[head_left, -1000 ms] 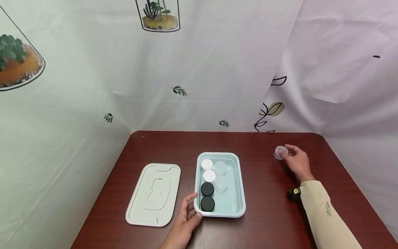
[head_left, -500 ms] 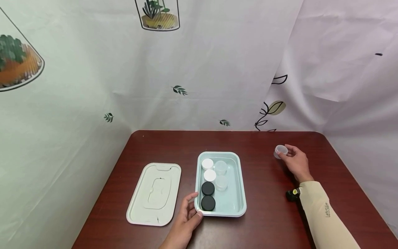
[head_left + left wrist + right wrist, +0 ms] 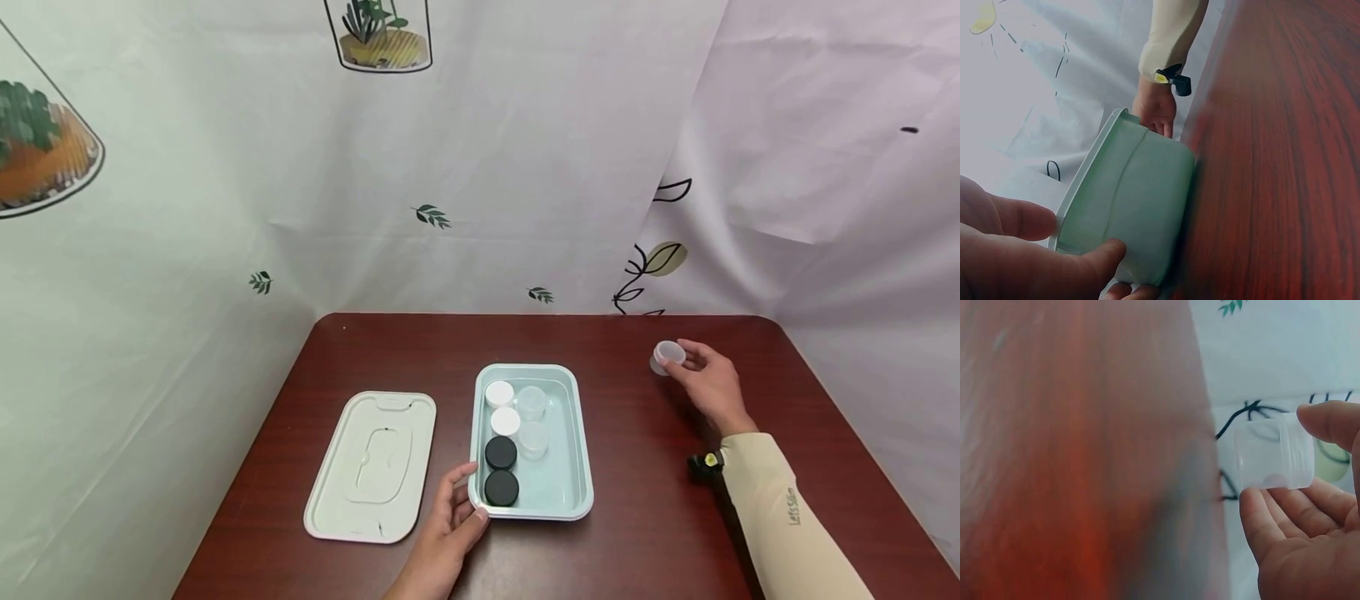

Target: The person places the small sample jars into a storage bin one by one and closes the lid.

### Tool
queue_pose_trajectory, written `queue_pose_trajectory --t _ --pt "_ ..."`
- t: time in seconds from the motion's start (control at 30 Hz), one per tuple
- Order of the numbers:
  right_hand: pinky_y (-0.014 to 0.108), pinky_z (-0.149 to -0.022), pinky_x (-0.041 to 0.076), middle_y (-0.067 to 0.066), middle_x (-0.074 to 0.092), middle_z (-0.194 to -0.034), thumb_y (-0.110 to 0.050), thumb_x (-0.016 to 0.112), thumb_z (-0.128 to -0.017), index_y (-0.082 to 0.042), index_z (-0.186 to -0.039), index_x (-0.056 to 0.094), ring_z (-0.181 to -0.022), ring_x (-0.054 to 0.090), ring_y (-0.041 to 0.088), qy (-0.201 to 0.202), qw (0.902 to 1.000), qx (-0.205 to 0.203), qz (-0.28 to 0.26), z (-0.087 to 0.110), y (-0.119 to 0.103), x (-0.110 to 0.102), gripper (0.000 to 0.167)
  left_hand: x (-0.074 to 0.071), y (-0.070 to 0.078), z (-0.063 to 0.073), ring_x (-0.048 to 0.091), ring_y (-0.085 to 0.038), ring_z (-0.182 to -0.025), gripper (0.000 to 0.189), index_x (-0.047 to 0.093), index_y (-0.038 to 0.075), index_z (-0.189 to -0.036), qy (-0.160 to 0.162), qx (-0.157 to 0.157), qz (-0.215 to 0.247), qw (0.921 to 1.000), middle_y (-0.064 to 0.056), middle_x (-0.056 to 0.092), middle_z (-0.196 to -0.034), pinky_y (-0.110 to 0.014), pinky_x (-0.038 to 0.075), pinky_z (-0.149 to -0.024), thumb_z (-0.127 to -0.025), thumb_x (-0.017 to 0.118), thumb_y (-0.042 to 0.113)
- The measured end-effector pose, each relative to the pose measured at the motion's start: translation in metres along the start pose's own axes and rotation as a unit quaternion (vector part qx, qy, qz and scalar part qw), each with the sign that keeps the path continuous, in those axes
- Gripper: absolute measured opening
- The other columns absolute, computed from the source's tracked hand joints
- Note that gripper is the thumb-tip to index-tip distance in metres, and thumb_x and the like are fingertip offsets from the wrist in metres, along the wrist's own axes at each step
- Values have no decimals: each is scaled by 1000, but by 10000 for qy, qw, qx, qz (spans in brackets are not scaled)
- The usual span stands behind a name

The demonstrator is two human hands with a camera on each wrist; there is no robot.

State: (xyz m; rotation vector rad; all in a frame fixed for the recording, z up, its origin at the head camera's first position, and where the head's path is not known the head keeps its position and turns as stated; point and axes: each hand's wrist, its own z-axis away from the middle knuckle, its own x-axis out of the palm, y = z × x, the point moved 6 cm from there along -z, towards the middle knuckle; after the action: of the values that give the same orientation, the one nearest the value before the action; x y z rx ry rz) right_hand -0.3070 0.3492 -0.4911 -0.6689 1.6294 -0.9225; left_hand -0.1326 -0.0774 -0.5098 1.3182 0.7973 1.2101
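In the head view, my left hand (image 3: 444,533) grips the near left corner of a pale blue-green plastic tray (image 3: 566,492). Its thumb and fingers press on the side and rim, as the left wrist view shows for the tray wall (image 3: 1147,187). My right hand (image 3: 712,387), farther back on the right, pinches a small translucent jar (image 3: 667,358). The right wrist view shows the jar (image 3: 1263,455) between thumb and fingers, held off the table. Inside the tray, two white round caps (image 3: 506,422) and two black round caps (image 3: 501,487) line the left side, beside two translucent jars (image 3: 533,439).
A white lid (image 3: 371,467) with a raised outline lies flat left of the tray. Everything stands on a dark red-brown table (image 3: 630,500), with a printed white curtain (image 3: 480,167) behind and at both sides.
My right hand has moved the jar slightly left and back over the table. My left hand keeps its grip on the tray's corner.
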Motion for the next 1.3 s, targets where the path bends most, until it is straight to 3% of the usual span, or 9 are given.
queue_pose_trajectory --t 0.2,0.43,0.57,0.73,0.93,1.07,1.3 --pt "11 -72 46 22 61 -130 -41 74 -90 -3 -142 53 -114 60 37 -175 9988 -434 169 4 -34 5 68 0 1 0 47 -35 -128 58 26 8 -151 24 42 -58 10000 -28 39 -141 -25 44 -95 -101 54 5" --pt "17 -72 51 16 66 -120 -33 78 -89 -6 -139 58 -100 66 26 -459 9927 -1117 -37 17 -83 17 60 0 2 0 47 -36 -128 59 25 7 -151 11 195 -45 9998 -28 40 -140 -25 44 -94 -101 54 3" --pt "20 -73 54 15 67 -116 -26 79 -89 -7 -138 59 -94 69 18 -738 9878 -1324 -356 30 -108 25 57 0 2 -1 47 -36 -128 59 25 6 -151 6 238 -42 9997 -28 40 -141 -26 44 -94 -100 54 2" --pt "23 -76 55 20 65 -117 -12 76 -90 2 -137 57 -93 70 22 -1197 9812 -1374 -640 56 -150 34 52 1 1 -1 47 -37 -129 59 25 7 -151 -8 250 -62 9997 -28 40 -141 -26 44 -94 -100 54 2" --pt "29 -78 56 11 64 -122 -16 80 -88 -6 -137 58 -92 71 22 -1663 9677 -1489 -1173 68 -150 55 55 0 1 -1 46 -36 -130 58 27 8 -151 -7 187 -80 9998 -27 41 -141 -25 43 -95 -100 55 3" --pt "31 -78 56 7 64 -123 -21 82 -86 -10 -136 60 -92 71 21 -1870 9607 -1653 -1216 83 -159 66 55 0 0 -1 46 -35 -130 58 28 9 -150 26 83 -109 9999 -27 40 -141 -26 43 -96 -100 56 3" --pt "33 -78 57 5 66 -120 -18 83 -85 -5 -132 61 -90 71 20 -2115 9485 -2009 -1236 105 -176 79 54 -1 -2 -2 47 -35 -129 58 29 10 -149 53 73 -138 9999 -27 41 -141 -26 43 -95 -99 56 4"
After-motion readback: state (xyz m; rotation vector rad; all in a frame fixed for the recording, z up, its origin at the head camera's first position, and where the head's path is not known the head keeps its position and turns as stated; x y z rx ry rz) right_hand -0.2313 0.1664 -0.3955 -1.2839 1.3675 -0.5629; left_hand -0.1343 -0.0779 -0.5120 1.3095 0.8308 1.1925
